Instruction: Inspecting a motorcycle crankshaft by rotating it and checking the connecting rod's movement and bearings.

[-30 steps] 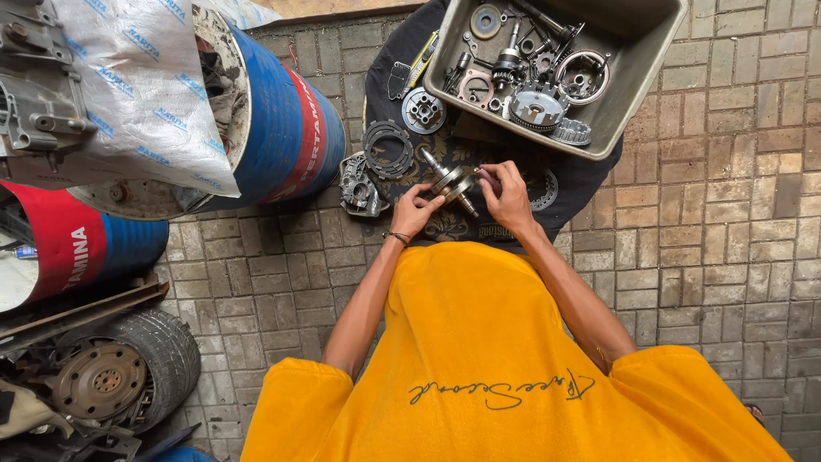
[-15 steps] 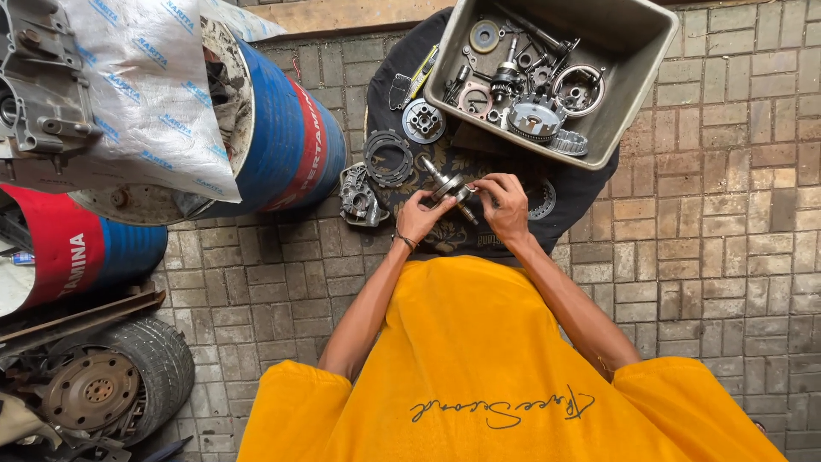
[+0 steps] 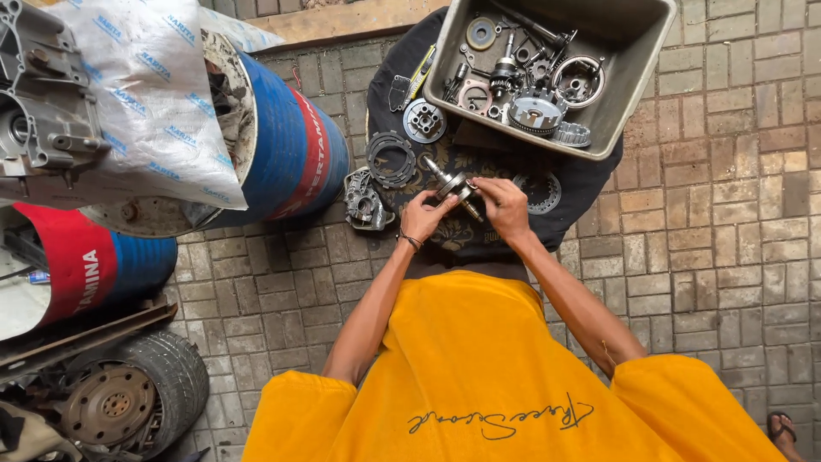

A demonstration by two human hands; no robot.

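My left hand [image 3: 422, 219] and my right hand [image 3: 503, 205] both grip a metal shaft with a gear [image 3: 451, 183], held over a dark patterned cloth [image 3: 590, 184] on the brick paving. The shaft's thin end points up and left. A stack of ring-shaped plates [image 3: 391, 159] and a round hub [image 3: 424, 121] lie on the cloth just beyond my left hand. A toothed sprocket [image 3: 542, 190] lies right of my right hand. A small engine casing [image 3: 365, 201] rests at the cloth's left edge.
A grey plastic tub [image 3: 629, 73] full of metal engine parts stands at the far edge of the cloth. Blue and red drums [image 3: 295, 150] lie to the left under a white sack [image 3: 162, 103]. A wheel with tyre [image 3: 128, 398] lies bottom left.
Both hands have stayed on the shaft and turned it slightly; the view has shifted a little, with the tub now higher in the frame.
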